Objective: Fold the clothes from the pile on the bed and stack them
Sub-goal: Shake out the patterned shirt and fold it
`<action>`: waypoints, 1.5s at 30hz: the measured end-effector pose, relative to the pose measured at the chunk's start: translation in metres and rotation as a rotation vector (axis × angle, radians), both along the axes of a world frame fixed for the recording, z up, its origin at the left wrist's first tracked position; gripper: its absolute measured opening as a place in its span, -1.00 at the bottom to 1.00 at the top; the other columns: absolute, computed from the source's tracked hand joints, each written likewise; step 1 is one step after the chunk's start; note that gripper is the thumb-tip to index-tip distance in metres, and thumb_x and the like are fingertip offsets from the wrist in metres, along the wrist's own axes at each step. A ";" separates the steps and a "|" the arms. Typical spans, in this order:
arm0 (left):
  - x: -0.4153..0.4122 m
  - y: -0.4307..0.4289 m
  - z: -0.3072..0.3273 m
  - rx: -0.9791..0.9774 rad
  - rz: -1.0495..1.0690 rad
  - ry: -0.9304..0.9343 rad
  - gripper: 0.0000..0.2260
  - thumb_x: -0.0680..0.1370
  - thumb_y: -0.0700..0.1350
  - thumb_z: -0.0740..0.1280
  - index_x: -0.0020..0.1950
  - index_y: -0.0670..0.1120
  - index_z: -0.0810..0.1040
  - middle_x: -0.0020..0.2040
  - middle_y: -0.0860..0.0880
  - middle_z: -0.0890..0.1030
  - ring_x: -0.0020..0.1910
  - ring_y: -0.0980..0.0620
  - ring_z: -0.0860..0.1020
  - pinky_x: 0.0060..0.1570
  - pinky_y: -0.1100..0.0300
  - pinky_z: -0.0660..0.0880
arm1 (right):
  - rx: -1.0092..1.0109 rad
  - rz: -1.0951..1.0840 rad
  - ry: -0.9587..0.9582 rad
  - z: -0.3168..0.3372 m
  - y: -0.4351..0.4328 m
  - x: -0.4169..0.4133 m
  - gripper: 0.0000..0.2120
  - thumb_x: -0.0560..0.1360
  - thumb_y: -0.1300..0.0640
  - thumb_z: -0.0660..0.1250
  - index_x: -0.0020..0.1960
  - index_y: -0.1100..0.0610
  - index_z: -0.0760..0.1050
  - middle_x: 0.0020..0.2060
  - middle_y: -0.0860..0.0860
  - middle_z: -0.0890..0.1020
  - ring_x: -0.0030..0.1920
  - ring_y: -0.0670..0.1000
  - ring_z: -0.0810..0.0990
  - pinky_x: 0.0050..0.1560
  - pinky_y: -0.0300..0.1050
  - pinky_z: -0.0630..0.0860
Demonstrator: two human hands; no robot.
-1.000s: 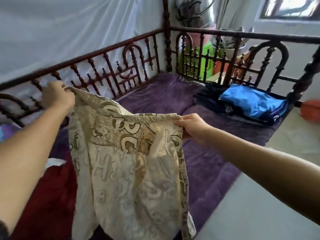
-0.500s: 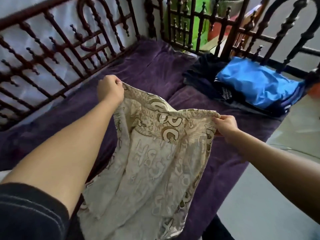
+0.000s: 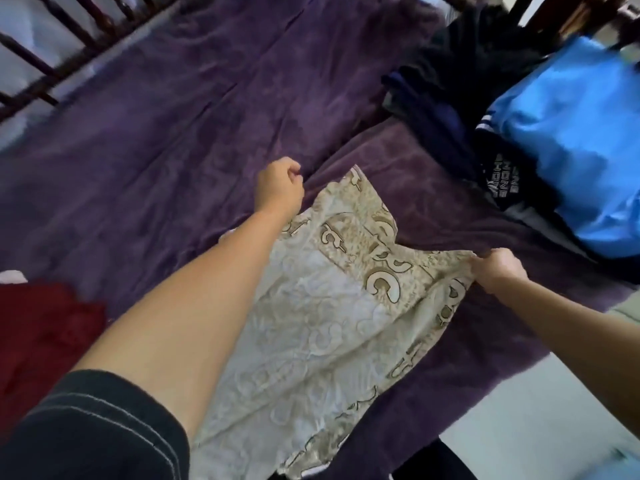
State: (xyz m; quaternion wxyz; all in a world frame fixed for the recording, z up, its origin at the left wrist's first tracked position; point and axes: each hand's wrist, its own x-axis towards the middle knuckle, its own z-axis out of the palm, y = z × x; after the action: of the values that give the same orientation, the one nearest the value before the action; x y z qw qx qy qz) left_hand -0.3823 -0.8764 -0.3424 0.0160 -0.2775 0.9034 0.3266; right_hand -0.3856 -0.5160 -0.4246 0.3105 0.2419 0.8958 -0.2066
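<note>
1. L hand [image 3: 278,187]: fingers curled tight, clamped on the top corner of the cream printed garment [image 3: 329,323]. Same grip as 0.5 s ago.
2. R hand [image 3: 497,270]: pinches the opposite top corner, fabric bunched in the fingers. Also unchanged.
3. Garment: 1 s ago I see it held up and hanging in the air. Now it's down, stretched between both hands w/ its body spread over the purple bedcover [image 3: 156,150], near the bed's floor-side edge. Bottom hem runs out of view under my arm.
4. Folded stack: blue garment [image 3: 568,150] on top of dark clothes [image 3: 446,84], far right of the bed, apart from the cream one. No shift there.
5. Red cloth [image 3: 41,334] is back in view at left, as it was 1 s ago.
6. View has tipped down: the bed rail [image 3: 52,64] is only at top left now.
</note>
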 end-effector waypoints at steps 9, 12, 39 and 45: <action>0.203 -0.119 -0.075 -0.069 0.262 -0.569 -0.77 0.49 -0.20 0.31 0.13 -0.09 0.61 0.14 -0.18 0.61 0.13 -0.22 0.54 0.05 0.04 0.48 | -0.001 0.911 0.319 0.009 -0.188 -0.043 -0.66 0.52 0.04 0.28 0.29 -0.02 0.47 0.19 0.05 0.56 0.21 0.12 0.48 0.07 0.02 0.48; 0.257 -0.144 -0.106 -0.133 0.228 -0.706 -0.66 0.49 -0.21 0.34 0.26 -0.12 0.51 0.27 -0.20 0.49 0.22 -0.23 0.47 0.14 0.00 0.45 | 0.007 1.217 0.337 -0.012 -0.255 -0.043 -0.54 0.51 0.14 0.27 0.40 -0.01 0.35 0.35 0.04 0.44 0.37 0.11 0.35 0.26 0.11 0.43; 0.460 -0.071 -0.115 -0.085 -0.225 -0.829 -0.77 0.52 0.10 0.31 0.06 -0.01 0.57 0.03 0.05 0.56 0.01 0.04 0.55 -0.08 0.16 0.43 | 0.456 1.449 -0.057 -0.031 -0.144 0.078 -0.88 0.57 0.12 0.19 -0.04 -0.06 0.47 -0.13 -0.04 0.63 -0.24 -0.04 0.58 -0.24 -0.17 0.49; 0.431 -0.125 -0.131 -0.323 0.159 -0.585 -0.64 0.44 -0.11 0.44 0.22 -0.15 0.55 0.13 -0.21 0.52 0.08 -0.26 0.46 -0.01 -0.12 0.42 | -0.017 1.198 0.470 -0.031 -0.266 0.046 -0.71 0.50 -0.05 0.33 0.16 0.06 0.51 0.06 0.09 0.59 0.03 0.14 0.57 -0.11 -0.01 0.51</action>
State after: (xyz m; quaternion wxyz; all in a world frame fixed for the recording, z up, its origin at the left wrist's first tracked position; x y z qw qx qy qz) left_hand 0.0484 -1.0018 -0.4736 0.2049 -0.4278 0.8761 0.0859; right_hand -0.3397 -0.7818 -0.4551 0.1696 -0.3545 0.9181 -0.0521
